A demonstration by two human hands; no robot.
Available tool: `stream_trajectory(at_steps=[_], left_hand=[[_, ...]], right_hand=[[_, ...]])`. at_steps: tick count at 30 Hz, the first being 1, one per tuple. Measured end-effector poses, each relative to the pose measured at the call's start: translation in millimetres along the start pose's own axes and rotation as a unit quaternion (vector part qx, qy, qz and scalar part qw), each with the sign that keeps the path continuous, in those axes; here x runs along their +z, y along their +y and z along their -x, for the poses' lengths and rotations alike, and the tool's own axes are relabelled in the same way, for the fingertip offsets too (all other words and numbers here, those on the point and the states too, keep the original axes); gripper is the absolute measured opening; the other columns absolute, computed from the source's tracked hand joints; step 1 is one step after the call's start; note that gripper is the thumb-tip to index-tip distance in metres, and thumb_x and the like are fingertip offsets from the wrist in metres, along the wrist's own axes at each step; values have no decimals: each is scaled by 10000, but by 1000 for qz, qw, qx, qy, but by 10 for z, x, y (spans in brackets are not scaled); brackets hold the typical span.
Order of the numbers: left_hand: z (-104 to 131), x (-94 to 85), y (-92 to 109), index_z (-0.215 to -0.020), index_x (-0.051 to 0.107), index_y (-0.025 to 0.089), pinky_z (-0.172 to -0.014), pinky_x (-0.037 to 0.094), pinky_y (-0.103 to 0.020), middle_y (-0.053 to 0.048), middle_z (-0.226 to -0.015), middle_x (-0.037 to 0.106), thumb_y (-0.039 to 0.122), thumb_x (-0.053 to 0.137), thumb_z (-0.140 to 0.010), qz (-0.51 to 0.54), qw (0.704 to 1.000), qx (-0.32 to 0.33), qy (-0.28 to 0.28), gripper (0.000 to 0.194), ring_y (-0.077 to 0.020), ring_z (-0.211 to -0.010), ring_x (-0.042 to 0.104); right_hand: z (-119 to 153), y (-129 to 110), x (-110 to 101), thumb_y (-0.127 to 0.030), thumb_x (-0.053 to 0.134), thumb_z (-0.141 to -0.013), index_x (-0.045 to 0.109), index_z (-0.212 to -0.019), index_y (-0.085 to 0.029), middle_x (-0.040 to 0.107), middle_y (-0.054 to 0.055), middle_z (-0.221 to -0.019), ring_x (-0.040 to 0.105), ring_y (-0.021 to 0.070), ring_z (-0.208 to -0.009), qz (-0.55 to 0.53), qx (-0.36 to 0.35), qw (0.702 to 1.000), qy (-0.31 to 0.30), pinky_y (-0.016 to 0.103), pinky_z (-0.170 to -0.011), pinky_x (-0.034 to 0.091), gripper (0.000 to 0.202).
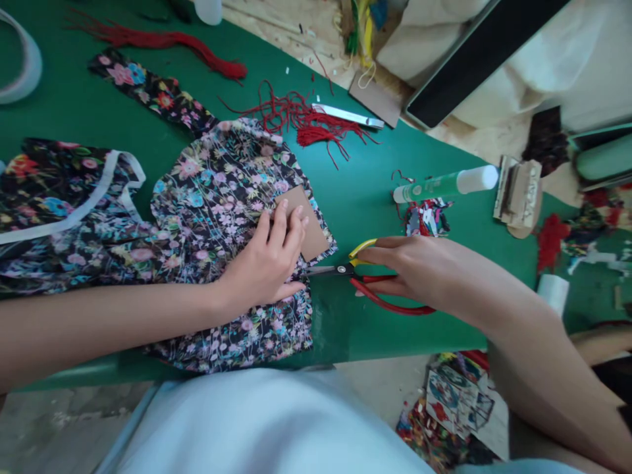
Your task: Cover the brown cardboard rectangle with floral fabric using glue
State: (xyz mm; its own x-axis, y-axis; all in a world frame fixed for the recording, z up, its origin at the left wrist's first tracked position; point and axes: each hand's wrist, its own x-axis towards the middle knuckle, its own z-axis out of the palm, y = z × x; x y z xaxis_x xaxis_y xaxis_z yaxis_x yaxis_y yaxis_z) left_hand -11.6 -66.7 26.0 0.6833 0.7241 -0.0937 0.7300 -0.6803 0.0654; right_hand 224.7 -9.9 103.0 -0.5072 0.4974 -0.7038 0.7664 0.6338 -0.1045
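Note:
Dark floral fabric (197, 197) is spread on the green table. A brown cardboard piece (312, 230) lies on its right part. My left hand (269, 263) rests flat with its fingers spread, fingertips on the cardboard and thumb on the fabric. My right hand (405, 266) is closed round the handles of scissors (378, 297), one yellow and one red. Their blades point left and reach the fabric's edge just below the cardboard, near my left thumb. The blade tips meet the cloth there.
Red threads (296, 115) and a silver cutter (348, 116) lie behind the fabric. A green glue tube (444, 184) is at the right, beside fabric scraps (427, 218) and stacked cardboard tags (518, 194). A white tape roll (29, 62) sits far left. Another person's arm (605, 343) shows at the right edge.

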Motion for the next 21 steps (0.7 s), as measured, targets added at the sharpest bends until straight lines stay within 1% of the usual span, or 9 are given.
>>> stream_trajectory(at_steps=[3,5,8,11,13,16,18,21], left_hand=[[2,4,-1,-1490,293,-110,-1105,373,-587,-336,-1530,345,570,527,-913,-7,1000,-1,5,923,-522,-1402,358],[5,5,-3,-1492,298,-103,-1106,376,-578,-331,-1531,348,575,519,-915,-9,1000,-3,5,917,-512,-1405,359],[8,6,-8,-1487,292,-119,-1101,383,-578,-341,-1517,366,575,515,-917,-9,1000,-2,9,926,-519,-1397,367],[8,8,-9,-1488,288,-119,-1104,374,-584,-346,-1517,362,560,523,-918,2,1000,-3,9,917,-521,-1402,358],[8,9,-6,-1491,296,-105,-1109,369,-582,-340,-1522,359,554,528,-918,10,1000,-5,7,903,-515,-1408,352],[5,9,-1,-1489,297,-109,-1104,372,-584,-345,-1520,357,555,531,-916,11,1000,-4,8,908,-519,-1404,356],[2,9,1,-1483,295,-122,-1095,379,-590,-351,-1513,362,557,523,-919,6,1000,-2,9,912,-527,-1393,366],[1,11,0,-1483,292,-125,-1098,373,-593,-353,-1512,363,550,525,-919,8,1000,-1,9,910,-529,-1393,365]], right_hand=[[-107,58,-106,-446,692,-840,698,-978,-269,704,25,-811,685,189,-661,25,-41,999,-18,255,-521,345,224],[-201,115,-163,-446,703,-835,714,-989,-267,704,25,-771,678,177,-655,33,-54,997,-46,246,-528,350,237],[-328,195,-224,-475,731,-805,720,-935,-262,686,-6,-714,620,124,-563,29,-60,994,-83,215,-492,317,250],[-396,231,-270,-480,729,-803,712,-876,-251,660,-34,-669,536,76,-481,22,-66,992,-103,192,-453,265,240],[-410,219,-304,-462,737,-800,704,-850,-248,627,-49,-622,492,65,-450,26,-62,992,-109,186,-441,233,223],[-412,171,-363,-459,779,-761,699,-813,-257,578,-59,-573,478,69,-449,64,-46,991,-106,191,-447,199,224],[-413,144,-392,-502,783,-744,701,-803,-262,565,-51,-563,487,80,-462,93,-42,990,-101,201,-464,195,261],[-411,129,-405,-564,753,-754,706,-828,-265,585,-33,-590,519,98,-495,124,-53,986,-93,213,-494,201,312]])
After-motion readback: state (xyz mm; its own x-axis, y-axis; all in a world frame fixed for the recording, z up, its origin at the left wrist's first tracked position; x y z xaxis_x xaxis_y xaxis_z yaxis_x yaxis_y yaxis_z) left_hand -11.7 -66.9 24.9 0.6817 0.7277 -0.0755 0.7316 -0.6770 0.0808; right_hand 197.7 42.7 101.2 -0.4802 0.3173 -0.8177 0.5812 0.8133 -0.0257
